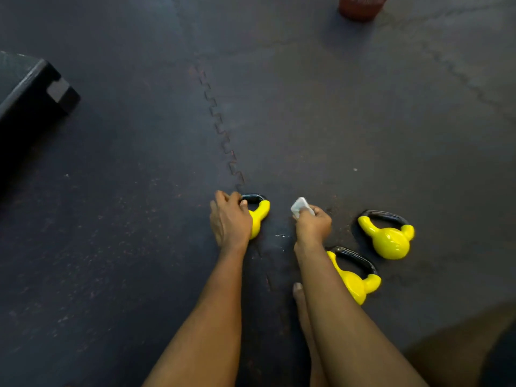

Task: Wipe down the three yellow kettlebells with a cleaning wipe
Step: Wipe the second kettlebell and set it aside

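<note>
Head view. Leftmost yellow kettlebell (261, 216), on rubber floor mat (139, 247): black handle is being gripped by left hand (230, 219), fingers curled. White cleaning wipe (300, 206) is being pinched by right hand (312, 226). Middle kettlebell (356, 284) and rightmost kettlebell (389, 241) are being shown on the mat, rightward.

The floor (111, 247) is dark rubber mats with a zigzag seam (220, 127). A black box (30, 88) stands at ten o'clock, a reddish container (361, 7) at one.
</note>
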A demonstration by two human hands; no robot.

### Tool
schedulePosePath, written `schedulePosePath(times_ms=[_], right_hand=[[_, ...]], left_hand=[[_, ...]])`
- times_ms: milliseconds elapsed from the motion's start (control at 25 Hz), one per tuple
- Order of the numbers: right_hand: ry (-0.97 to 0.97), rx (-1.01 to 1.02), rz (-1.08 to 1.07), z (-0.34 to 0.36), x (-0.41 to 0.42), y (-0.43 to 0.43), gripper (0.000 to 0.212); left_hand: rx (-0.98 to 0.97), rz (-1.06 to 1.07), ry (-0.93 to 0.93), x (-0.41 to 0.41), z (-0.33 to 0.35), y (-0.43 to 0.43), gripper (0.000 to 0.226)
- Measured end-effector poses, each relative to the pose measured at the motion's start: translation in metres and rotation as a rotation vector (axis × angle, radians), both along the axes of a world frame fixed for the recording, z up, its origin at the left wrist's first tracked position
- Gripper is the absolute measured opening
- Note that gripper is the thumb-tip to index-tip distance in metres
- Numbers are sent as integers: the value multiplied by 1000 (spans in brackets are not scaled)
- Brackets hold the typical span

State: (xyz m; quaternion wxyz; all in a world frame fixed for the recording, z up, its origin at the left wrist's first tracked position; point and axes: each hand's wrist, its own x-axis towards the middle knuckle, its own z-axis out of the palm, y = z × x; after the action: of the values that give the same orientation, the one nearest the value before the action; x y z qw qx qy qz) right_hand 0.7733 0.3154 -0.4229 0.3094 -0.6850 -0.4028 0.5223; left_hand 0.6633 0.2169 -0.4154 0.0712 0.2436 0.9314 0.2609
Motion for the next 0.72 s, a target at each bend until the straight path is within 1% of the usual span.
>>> schedulePosePath(times_ms=[120,240,280,360,400,440,520,600,640,720], right_hand=[[-277,-31,-186,25,57,10,23],[-424,-154,-307,26,113,10,36],[-454,-196,-330,23,127,8,38],[-456,-235,-364,12,149,1,40],[-446,-245,-336,6,156,-3,42],[-432,-255,-288,7,159,-6,44],[-377,-267,-260,9,162,-9,48],[-338,-290,-259,13,164,-10,47],[-320,-281,-263,14,165,-11,43],[-249,-185,-274,12,159,-16,33]], left_hand=[[-22,-205,18,54,13,19,21],[26,-249,-135,108,18,35,25],[-20,-259,-221,123,17,40,28],[-204,-337,-381,149,9,50,40],[-269,-381,-437,161,7,53,47],[-294,-401,-485,170,3,55,52],[-268,-387,-560,179,-3,57,55],[-234,-379,-570,179,-6,56,51],[-219,-388,-564,177,-6,55,50],[-161,-407,-543,168,-2,51,51]])
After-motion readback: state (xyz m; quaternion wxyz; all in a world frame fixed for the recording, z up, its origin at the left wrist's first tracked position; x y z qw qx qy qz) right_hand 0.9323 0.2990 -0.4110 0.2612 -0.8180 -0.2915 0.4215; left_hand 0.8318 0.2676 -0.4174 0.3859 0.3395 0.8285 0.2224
